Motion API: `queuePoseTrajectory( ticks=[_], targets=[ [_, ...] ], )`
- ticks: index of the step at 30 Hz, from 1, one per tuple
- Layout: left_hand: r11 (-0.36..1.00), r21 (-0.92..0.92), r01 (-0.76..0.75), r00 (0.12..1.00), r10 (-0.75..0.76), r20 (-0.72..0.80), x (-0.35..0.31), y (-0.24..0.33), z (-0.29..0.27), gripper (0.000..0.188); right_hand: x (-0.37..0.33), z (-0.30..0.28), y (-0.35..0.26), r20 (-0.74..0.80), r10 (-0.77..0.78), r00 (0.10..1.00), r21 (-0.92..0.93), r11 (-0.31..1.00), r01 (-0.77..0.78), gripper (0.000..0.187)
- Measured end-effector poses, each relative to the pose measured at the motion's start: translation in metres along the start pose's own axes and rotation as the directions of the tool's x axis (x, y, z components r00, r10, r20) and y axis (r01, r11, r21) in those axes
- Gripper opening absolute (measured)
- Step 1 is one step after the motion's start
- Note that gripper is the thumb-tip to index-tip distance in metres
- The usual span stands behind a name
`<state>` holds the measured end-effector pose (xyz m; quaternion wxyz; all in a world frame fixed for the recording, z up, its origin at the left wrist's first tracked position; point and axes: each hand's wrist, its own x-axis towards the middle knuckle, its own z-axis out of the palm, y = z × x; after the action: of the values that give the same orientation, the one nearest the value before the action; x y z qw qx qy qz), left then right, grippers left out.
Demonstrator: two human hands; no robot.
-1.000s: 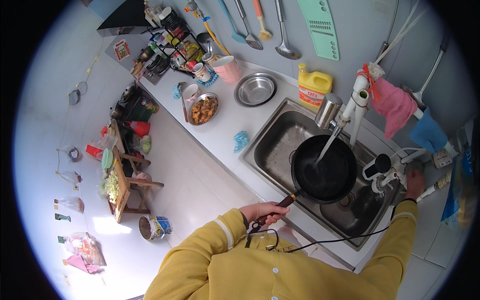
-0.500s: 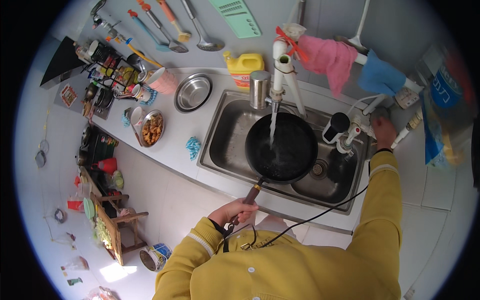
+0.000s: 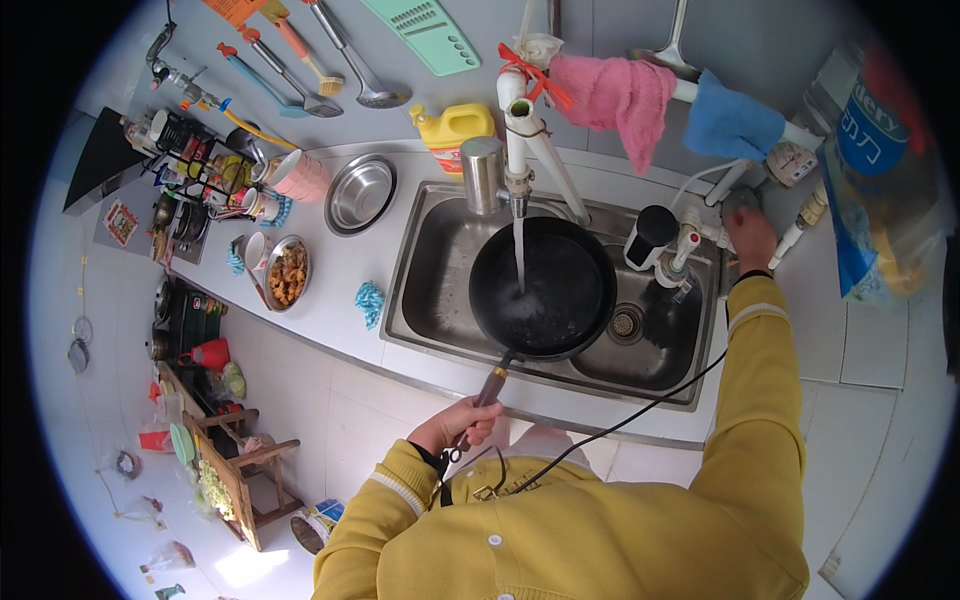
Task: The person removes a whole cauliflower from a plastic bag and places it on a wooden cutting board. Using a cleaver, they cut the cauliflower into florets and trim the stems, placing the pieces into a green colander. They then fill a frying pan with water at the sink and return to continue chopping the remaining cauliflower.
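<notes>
My left hand [image 3: 460,424] is wrapped round the brown handle of a black frying pan [image 3: 560,290]. The pan rests over the sink [image 3: 425,255], across its divider. Water runs from the tap [image 3: 519,190] into the pan and splashes on its bottom. At the right end of the sink, my right hand [image 3: 751,240] reaches to a small greyish, rounded thing [image 3: 741,199] behind the white pipes. Its fingers are bent against that thing; their tips are partly hidden, and I cannot make out its kind.
A black-topped white device [image 3: 652,235] stands by the sink's right rear. Pink [image 3: 625,105] and blue cloths [image 3: 735,118] hang on a white pipe. Left on the counter are a steel bowl [image 3: 360,195], fried food [image 3: 288,275] and a yellow jug [image 3: 455,130]. A black cord [image 3: 630,432] crosses my front.
The whole view has shifted slightly, so everything sits a little farther left and up. My left hand keeps its hold on the pan handle, and my right hand stays by the greyish thing.
</notes>
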<state>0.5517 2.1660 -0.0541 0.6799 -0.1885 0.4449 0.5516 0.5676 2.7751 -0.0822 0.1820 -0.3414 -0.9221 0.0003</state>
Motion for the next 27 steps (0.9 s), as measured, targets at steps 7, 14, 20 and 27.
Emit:
queuePoseTrajectory(
  ticks=[7,14,20,27],
  targets=[
    [0.999,0.033,0.000,1.000,0.000,0.003,-0.0003,0.0011,-0.0006,0.025,0.0012,-0.0042,-0.0003,0.054,0.012,0.998,0.015,1.000,-0.013,0.027],
    [1.000,0.005,0.004,1.000,-0.004,0.012,0.0024,-0.0015,-0.0051,0.026,0.0019,-0.0049,-0.0001,0.069,0.006,0.998,0.016,1.000,-0.007,0.027],
    [1.000,0.026,0.001,1.000,-0.001,0.006,0.0048,-0.0047,-0.0078,0.023,0.0011,-0.0070,-0.0028,0.077,0.037,0.996,0.016,0.999,-0.038,0.028],
    [0.999,0.044,0.000,1.000,0.000,0.006,0.0063,-0.0057,-0.0074,0.020,0.0011,-0.0106,-0.0046,0.098,0.045,0.994,0.024,0.999,-0.047,0.029]
  ],
)
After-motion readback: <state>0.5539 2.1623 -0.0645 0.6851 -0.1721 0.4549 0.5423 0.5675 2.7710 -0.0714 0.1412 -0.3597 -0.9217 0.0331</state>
